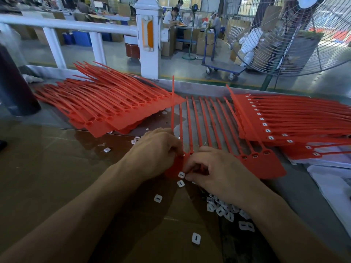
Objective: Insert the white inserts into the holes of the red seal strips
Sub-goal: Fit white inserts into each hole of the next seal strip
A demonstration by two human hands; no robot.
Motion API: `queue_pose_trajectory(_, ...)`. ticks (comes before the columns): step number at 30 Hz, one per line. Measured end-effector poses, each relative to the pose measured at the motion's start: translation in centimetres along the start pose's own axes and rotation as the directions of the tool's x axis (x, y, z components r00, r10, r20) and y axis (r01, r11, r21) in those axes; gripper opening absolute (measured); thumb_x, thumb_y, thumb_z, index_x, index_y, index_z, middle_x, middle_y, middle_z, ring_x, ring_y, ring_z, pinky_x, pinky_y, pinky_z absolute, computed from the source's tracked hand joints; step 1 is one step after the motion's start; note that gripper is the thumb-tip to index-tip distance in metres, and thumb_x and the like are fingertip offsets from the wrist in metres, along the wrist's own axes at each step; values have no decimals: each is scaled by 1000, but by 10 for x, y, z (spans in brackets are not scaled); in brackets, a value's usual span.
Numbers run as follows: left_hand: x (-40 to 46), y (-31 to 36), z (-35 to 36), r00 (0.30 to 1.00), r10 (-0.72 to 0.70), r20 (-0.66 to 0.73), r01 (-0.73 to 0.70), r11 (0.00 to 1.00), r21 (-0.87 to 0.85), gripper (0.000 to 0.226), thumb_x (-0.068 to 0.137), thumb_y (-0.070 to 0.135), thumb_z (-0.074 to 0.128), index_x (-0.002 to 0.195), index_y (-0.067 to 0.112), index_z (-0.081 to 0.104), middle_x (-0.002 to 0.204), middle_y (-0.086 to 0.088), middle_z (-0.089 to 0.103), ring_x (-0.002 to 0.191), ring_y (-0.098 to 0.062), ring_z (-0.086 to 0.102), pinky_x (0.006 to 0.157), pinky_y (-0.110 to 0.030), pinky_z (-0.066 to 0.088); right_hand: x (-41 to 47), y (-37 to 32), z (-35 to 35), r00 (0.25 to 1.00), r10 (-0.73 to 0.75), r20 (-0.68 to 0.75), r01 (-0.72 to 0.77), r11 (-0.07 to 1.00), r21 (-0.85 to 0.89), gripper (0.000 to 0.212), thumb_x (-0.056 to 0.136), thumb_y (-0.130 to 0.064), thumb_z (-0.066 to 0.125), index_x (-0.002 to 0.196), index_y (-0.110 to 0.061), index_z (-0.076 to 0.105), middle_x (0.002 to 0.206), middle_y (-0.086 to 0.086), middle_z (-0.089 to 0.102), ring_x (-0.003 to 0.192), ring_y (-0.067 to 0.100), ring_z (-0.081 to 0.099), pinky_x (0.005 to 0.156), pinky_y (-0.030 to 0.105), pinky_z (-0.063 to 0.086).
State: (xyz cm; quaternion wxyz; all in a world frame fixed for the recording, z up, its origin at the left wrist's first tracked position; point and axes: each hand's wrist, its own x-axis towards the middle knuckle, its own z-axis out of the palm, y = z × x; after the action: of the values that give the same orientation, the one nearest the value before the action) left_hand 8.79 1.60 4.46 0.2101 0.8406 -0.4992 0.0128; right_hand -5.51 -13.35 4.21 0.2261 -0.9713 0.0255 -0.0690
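Note:
A red seal strip sheet (266, 164) lies across the table middle, its thin tails pointing away from me. My left hand (153, 154) grips the sheet's left end, fingers curled over its edge. My right hand (214, 171) pinches a white insert (181, 175) at its fingertips, just over the sheet's near left corner. The holes under my hands are hidden; three holes to the right of my right hand show. More white inserts (224, 210) lie heaped under my right wrist, and loose ones (157, 198) are scattered on the cardboard.
A pile of red strip sheets with open holes (106, 107) sits at the left. A pile with white inserts in them (288, 120) sits at the right, over white papers (330, 179). Brown cardboard (57, 177) covers the near table. A dark cylinder (13, 84) stands far left.

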Motion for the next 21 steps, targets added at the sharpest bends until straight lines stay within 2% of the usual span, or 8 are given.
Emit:
queue_pose_trajectory(3,1,-8,3,999,-20,-48,16,997,-78,30,92,9,56,98,31,76,103,15,57,100,0,50,83,-17,42,-1,1,-1,1000,-3,-24,3,1000,21,13,92,-40,73,105,-38,73,94,-23,56,92,-4,58,81,15,42)
queue_pose_trajectory(7,3,-13,6,990,-66,-127,52,992,-111,29,93,9,56,98,30,74,101,15,56,97,-2,53,81,-23,47,-2,-3,-1,999,-43,-14,43,999,14,17,93,-43,71,109,-38,72,98,-23,57,95,-3,58,84,16,45)
queue_pose_trajectory(9,4,-13,6,983,-76,-167,57,991,-120,29,94,10,55,101,31,74,100,15,57,96,-2,54,80,-24,47,-2,-6,2,998,-57,-2,57,998,-10,18,93,-45,70,109,-38,72,100,-24,57,95,-4,57,82,13,42)
queue_pose_trajectory(14,3,-13,7,985,-100,-143,85,991,-103,18,96,25,61,107,35,71,104,17,55,101,-3,53,87,-27,49,0,-9,5,998,-62,-20,61,997,-51,17,93,-44,71,109,-39,71,102,-24,57,94,-5,55,79,11,37)
queue_pose_trajectory(18,3,-10,7,989,-106,-103,98,992,-84,13,95,34,64,106,36,70,107,17,55,102,-2,51,89,-29,49,-1,-9,7,997,-70,-32,68,996,-57,15,98,-40,65,111,-36,72,105,-22,61,96,-3,56,82,11,40)
queue_pose_trajectory(21,2,-9,5,993,-104,-55,100,993,-66,11,92,39,67,103,40,69,110,18,54,106,-2,49,93,-32,49,1,-7,7,998,-14,-61,16,999,28,13,99,-36,65,108,-32,74,101,-21,63,96,-2,58,85,13,45)
